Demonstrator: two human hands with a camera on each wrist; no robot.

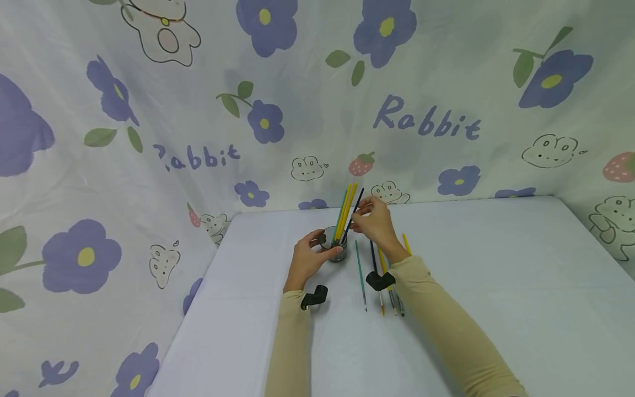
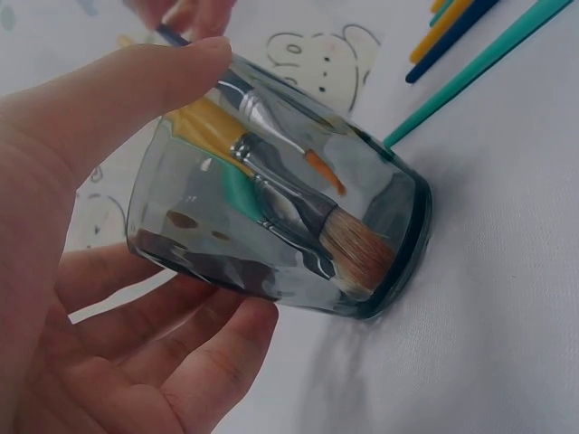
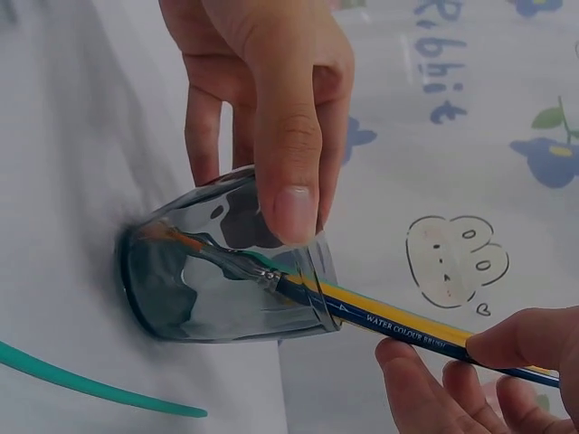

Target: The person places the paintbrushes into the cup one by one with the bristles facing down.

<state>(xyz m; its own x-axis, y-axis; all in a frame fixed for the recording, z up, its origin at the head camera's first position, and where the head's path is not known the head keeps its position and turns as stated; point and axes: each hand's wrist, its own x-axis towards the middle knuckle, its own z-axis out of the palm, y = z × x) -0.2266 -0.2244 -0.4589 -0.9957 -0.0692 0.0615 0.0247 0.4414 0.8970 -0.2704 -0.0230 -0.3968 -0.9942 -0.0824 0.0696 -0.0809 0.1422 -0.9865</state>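
My left hand point(image 1: 305, 260) grips a clear glass cup point(image 2: 298, 294) around its side, thumb near the rim and fingers opposite. Inside the cup, a broad brown-bristled paintbrush point(image 2: 357, 246) leans beside other brushes with yellow and green handles point(image 1: 347, 207). A dark blue watercolour brush point(image 3: 398, 332) is pinched between thumb and fingers of my right hand point(image 1: 373, 221), beyond the cup's rim. Its orange-tipped bristles point down into the cup, clear of the broad brush in the left wrist view.
Right of the cup, several more paintbrushes lie on the white table: a green one point(image 1: 359, 267), a dark blue one point(image 1: 373, 255) and yellow ones partly under my right forearm point(image 1: 441, 314). A patterned curtain point(image 1: 307, 121) hangs behind the table.
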